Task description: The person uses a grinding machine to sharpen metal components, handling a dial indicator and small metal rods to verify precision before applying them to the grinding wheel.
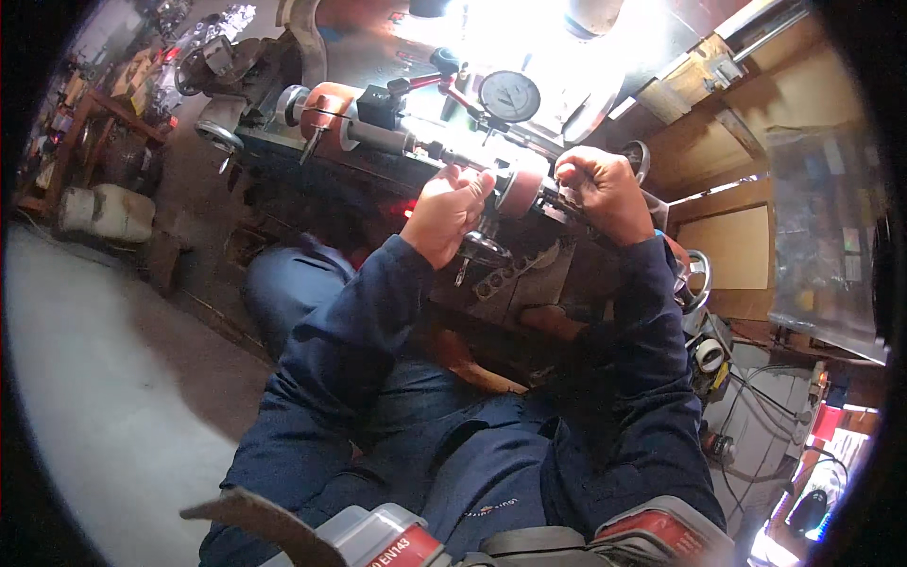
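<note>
A machine with two orange-red heads, one on the left (pixel 326 109) and one on the right (pixel 521 192), stands before me. Between them runs a bright metal shaft (pixel 457 155). My left hand (pixel 448 214) is closed, its thumb and fingers pressed together at the near side of the shaft, beside the right head; what they pinch is hidden. Just right of that head, my right hand (pixel 607 195) is curled at its threaded end; what its fingers grip cannot be made out. A round dial indicator (pixel 509 96) stands over the shaft on a jointed red arm (pixel 460 96).
Handwheels stick out at the left (pixel 218 136), under the left hand (pixel 486 249) and at the right (pixel 697 282). A metal strip with holes (pixel 518 271) lies below the machine. A whitish plastic canister (pixel 107 213) sits far left. Cables (pixel 761 398) hang at the right.
</note>
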Available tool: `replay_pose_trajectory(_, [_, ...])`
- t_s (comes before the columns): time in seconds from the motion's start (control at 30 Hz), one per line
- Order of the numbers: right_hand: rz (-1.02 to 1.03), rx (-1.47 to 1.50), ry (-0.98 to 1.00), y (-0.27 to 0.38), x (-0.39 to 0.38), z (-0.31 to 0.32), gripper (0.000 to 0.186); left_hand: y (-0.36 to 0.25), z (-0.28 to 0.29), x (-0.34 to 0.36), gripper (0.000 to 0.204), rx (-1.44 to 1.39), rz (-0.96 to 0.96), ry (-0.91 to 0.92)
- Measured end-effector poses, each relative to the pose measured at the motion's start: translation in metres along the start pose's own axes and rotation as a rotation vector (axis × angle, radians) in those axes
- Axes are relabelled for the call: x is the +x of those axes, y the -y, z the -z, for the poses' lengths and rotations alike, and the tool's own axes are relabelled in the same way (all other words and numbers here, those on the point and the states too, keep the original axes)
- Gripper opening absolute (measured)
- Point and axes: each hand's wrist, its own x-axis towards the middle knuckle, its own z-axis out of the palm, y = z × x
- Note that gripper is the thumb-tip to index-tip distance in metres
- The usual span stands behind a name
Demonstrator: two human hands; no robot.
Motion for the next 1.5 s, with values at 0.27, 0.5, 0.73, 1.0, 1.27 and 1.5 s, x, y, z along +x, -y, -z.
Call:
replay_pose_trajectory(0.27, [0.099, -0.144, -0.077, 0.004, 0.004, -0.003, 0.009, 0.002, 0.005, 0.002, 0.012, -0.071, 0.018, 0.026])
replay_pose_trajectory(0.5, [0.085, -0.253, -0.137, 0.012, 0.000, -0.009, 0.013, 0.002, 0.006, 0.002, 0.013, -0.074, -0.018, 0.058])
replay_pose_trajectory(0.73, [0.018, -0.222, -0.120, 0.011, 0.000, -0.006, 0.012, 0.007, 0.008, 0.006, 0.010, -0.066, -0.069, 0.088])
replay_pose_trajectory(1.0, [0.154, -0.235, -0.720, 0.022, -0.047, 0.041, 0.012, 0.007, 0.006, 0.005, 0.021, 0.170, -0.064, -0.042])
replay_pose_trajectory(1.27, [-0.565, -0.501, -0.515, -0.055, -0.200, 0.145, 0.025, -0.002, -0.013, -0.007, 0.031, 0.262, -0.108, -0.202])
replay_pose_trajectory(1.5, [-0.631, -0.032, -0.511, -0.163, -0.283, 0.134, 0.025, -0.010, -0.013, -0.016, 0.040, 0.508, -0.168, -0.279])
